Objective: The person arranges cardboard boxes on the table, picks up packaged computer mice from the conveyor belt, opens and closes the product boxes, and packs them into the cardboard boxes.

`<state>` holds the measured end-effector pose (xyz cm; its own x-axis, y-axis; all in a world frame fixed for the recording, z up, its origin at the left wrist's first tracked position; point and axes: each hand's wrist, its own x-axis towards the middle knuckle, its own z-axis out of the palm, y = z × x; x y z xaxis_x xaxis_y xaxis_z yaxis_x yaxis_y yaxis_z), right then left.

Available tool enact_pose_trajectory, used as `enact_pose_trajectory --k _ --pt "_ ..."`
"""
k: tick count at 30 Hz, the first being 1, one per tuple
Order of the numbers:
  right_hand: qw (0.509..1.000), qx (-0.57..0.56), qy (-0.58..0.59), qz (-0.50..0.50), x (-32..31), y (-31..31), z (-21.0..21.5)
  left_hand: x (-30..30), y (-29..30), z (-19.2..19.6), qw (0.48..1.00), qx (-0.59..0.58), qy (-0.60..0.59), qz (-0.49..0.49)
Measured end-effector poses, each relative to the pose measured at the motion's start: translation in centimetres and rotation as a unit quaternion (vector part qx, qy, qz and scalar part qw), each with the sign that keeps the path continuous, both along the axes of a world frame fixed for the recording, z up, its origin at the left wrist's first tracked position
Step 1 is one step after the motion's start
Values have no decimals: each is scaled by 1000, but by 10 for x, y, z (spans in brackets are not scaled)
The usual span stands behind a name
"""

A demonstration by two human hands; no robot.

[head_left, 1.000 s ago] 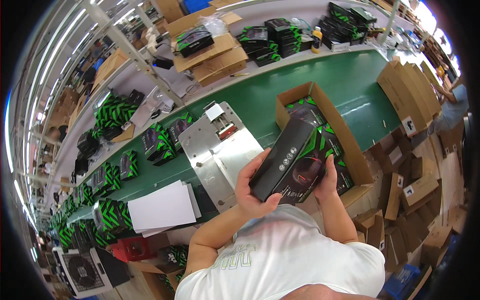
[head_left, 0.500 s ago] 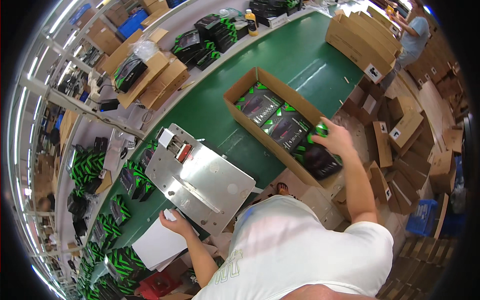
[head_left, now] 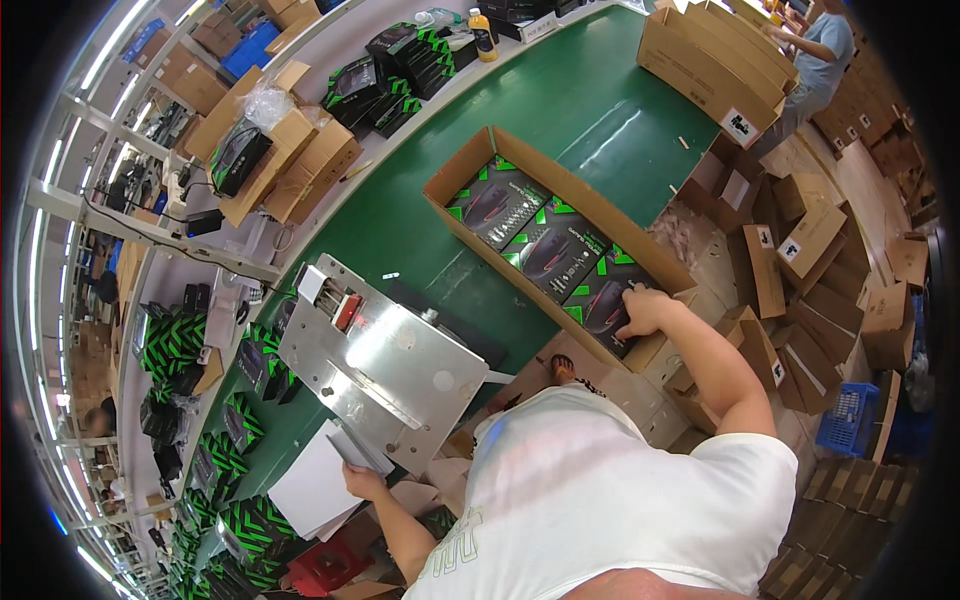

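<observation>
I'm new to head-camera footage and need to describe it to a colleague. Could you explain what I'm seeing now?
There is no robot here, just a person's two bare hands. The view comes from a wide fisheye camera on their head, looking down, so straight edges bend. The green work surface carries a metal plate, white sheets, black-and-green boxes and an open cardboard carton. The right hand touches the nearest box inside that carton. The left hand is at the edge of the sheets; whether it grips one is hard to tell.
</observation>
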<state>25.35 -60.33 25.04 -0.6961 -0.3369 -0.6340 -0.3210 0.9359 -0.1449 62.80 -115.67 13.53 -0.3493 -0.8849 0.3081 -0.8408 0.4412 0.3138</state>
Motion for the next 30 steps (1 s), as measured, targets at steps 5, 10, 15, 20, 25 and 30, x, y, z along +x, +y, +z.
enact_pose_trajectory --k 5,10,15,20,25,30 --pt "998 -44 -32 18 -19 -4 1 12 -35 -4 975 185 102 73" --pt "993 -121 -6 11 -1 12 17 27 -59 16 926 211 285 127" --pt "807 -539 56 -236 30 -7 51 -66 40 218 960 -147 237 -10" --pt "661 -723 -76 -183 61 -39 79 -185 207 234 805 67 417 -418" --pt "576 -785 86 -209 51 -31 55 -264 382 202 688 157 167 -689" --pt "650 -680 115 -318 63 42 41 -301 404 206 592 270 -141 -747"
